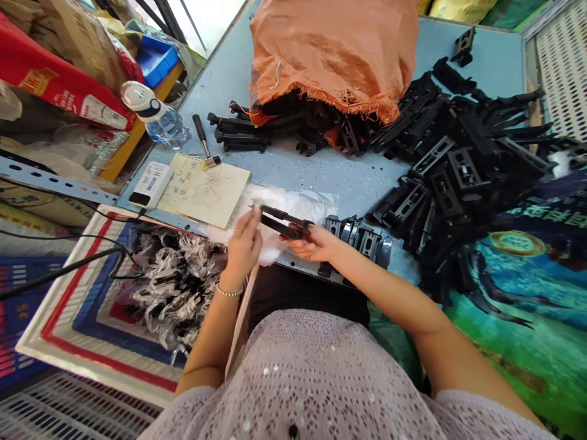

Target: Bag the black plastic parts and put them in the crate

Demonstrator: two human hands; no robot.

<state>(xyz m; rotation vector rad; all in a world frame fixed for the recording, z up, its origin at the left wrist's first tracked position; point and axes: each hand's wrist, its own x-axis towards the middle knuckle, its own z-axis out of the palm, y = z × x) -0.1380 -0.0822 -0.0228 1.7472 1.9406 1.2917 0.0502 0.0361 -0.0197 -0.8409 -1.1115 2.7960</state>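
Note:
My right hand is closed around a pair of long black plastic parts, which point left across the front of the table. My left hand is at their far end, fingers bent and pressed together. Whatever is between its fingertips is too blurred to name. Beneath both hands lies a pile of thin clear plastic bags. Just right of the bags, several short black parts with slots stand in a row along the table's front edge.
A large heap of black parts covers the right side, and more spill from an orange woven sack. A hammer, cardboard sheet, white box and water bottle sit left. Below is a crate of bagged parts.

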